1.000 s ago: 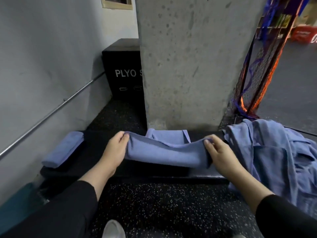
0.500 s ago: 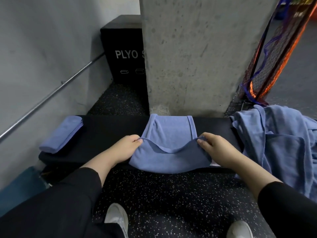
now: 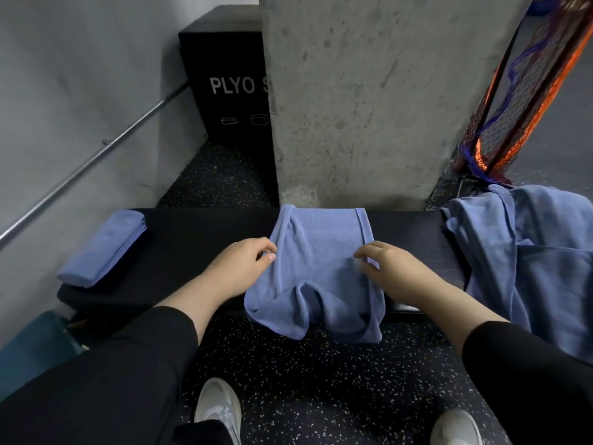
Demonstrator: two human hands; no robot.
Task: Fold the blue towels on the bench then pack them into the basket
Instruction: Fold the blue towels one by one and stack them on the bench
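Note:
A blue towel (image 3: 316,252) lies across the middle of the black bench (image 3: 199,232), its near end drooping in loose folds over the bench's front edge. My left hand (image 3: 239,268) pinches the towel's left edge between thumb and fingers. My right hand (image 3: 390,268) pinches its right edge with curled fingers. One folded blue towel (image 3: 102,248) rests on the bench's left end. A heap of unfolded blue towels (image 3: 526,252) covers the bench's right end. No basket is in view.
A concrete pillar (image 3: 369,97) rises just behind the bench. A black plyo box (image 3: 224,75) stands behind it at left, beside a grey wall with a metal rail (image 3: 96,155). An orange and blue net (image 3: 526,91) hangs at right. My shoes are on speckled floor.
The towel went from stretched in the air between my hands to lying on the bench. Both hands moved forward and now hold its side edges near the middle; its near end sags over the front.

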